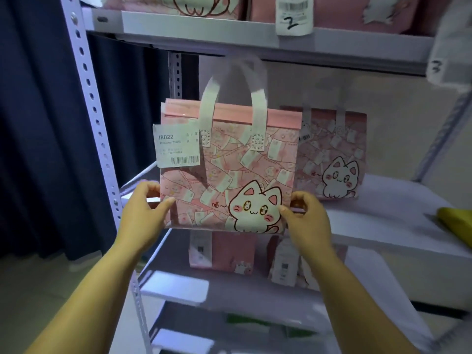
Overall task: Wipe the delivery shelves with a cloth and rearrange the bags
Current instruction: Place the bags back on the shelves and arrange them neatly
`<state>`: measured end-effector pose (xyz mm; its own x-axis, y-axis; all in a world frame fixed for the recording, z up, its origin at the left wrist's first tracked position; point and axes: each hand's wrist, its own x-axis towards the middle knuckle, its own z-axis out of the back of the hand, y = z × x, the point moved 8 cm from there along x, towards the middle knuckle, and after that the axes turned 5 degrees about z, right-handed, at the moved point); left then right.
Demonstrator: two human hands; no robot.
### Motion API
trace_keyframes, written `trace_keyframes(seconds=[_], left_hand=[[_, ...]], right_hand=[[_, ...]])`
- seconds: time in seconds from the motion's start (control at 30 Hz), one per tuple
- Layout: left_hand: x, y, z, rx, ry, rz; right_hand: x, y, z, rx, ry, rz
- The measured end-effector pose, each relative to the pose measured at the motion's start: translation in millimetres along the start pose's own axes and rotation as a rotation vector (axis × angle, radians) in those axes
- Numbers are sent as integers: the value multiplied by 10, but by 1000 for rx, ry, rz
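The left hand point(144, 209) and right hand point(307, 217) pinch the 2 lower side edges of the bag point(229, 172), at the front-left corner of the shelf point(383, 221). It seems light and soft-walled; the handles point(210, 103) offer another grip.

Dim and cool indoors, with a violet cast over the metal shelves point(383, 221). Sharpest mid-frame on the pink cat bag point(229, 175) and its label point(177, 145), print only partly legible. Smeared with blur toward the edges: the paper tags point(293, 19) up top, the yellow cloth point(457, 221) at right. Bowed by the wide lens along the perforated upright point(94, 111). Nearly black at the curtain point(38, 123) on the left; pale sheen on a lower shelf point(176, 287), itself soft
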<state>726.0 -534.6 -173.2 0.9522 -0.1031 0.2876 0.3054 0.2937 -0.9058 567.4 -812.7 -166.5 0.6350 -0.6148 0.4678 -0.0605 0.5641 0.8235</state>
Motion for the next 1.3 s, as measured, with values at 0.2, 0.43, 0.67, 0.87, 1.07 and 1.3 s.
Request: trace_keyframes(seconds=[0.2, 0.43, 0.67, 0.87, 1.07, 1.3], left_hand=[[-797, -56, 234, 3, -33, 16], [-1614, 200, 325, 9, 15, 74], [-2047, 816, 151, 8, 134, 240], [-2248, 1667, -107, 45, 181, 399], [-2362, 2800, -380, 87, 155, 463], [-2490, 4181, -745, 80, 109, 467]], right_hand=[[-570, 81, 394, 55, 54, 20], [-1269, -140, 623, 62, 113, -56], [-1801, -680, 608, -13, 149, -206], [-2191, -1437, 239, -22, 219, -368], [-2509, -2379, -413, -32, 281, -393], [-2838, -3483, -1209, 21, 328, -329]])
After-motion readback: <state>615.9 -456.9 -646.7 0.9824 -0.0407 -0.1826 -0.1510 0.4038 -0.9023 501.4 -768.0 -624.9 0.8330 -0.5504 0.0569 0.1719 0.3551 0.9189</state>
